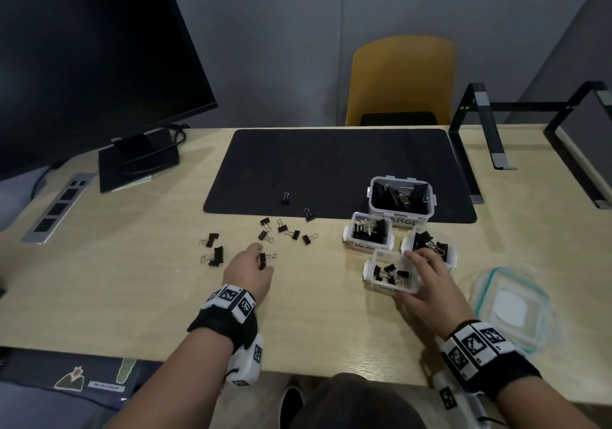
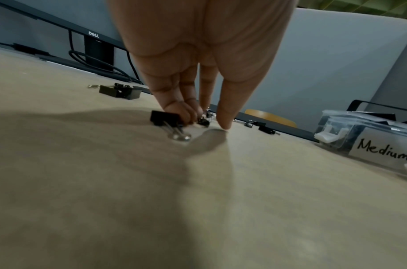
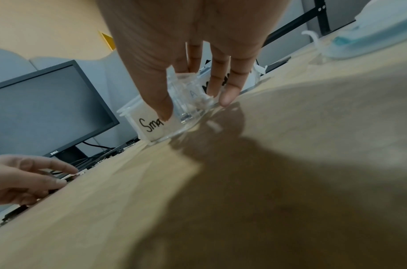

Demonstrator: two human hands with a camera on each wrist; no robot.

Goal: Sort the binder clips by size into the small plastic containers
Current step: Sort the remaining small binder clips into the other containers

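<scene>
Presently left hand [image 1: 246, 271] low over the bench [image 1: 139, 296], fingertips [image 2: 174, 109] pressed down on a black binder clip [image 1: 264, 259]; thumb [image 2: 225, 118] set on the bench just beside it, apart from the clip. Not clear whether clip is actually pinched or only touched. Clip body under the fingers, wire handles pointing toward the right.

Right hand [image 1: 430, 283] grasping the Small container [image 1: 390, 274]: thumb across the handwritten label on the near wall, fingers curled around the right side. Container resting on the bench, several small clips inside.

Outward from left hand: loose clips [image 1: 291, 231] scattered on the bench just beyond the fingertips, two more [image 1: 212, 249] off to the left, two others [image 1: 296, 205] on or at the near edge of the black mat [image 1: 331, 163].

Outward from right hand: Medium container [image 1: 369, 231] just behind the Small one, holding clips; a third small container [image 1: 430, 246] touching the fingers' far side, also holding clips, label not readable. Large container [image 1: 400, 201] behind these on the mat, large clips inside.

Periphery: clear lid with teal seal [image 1: 510, 306] to the right of the right hand; monitor [image 1: 82, 64] far left; yellow chair [image 1: 400, 81] beyond the bench; black metal stand [image 1: 530, 130] far right.
</scene>
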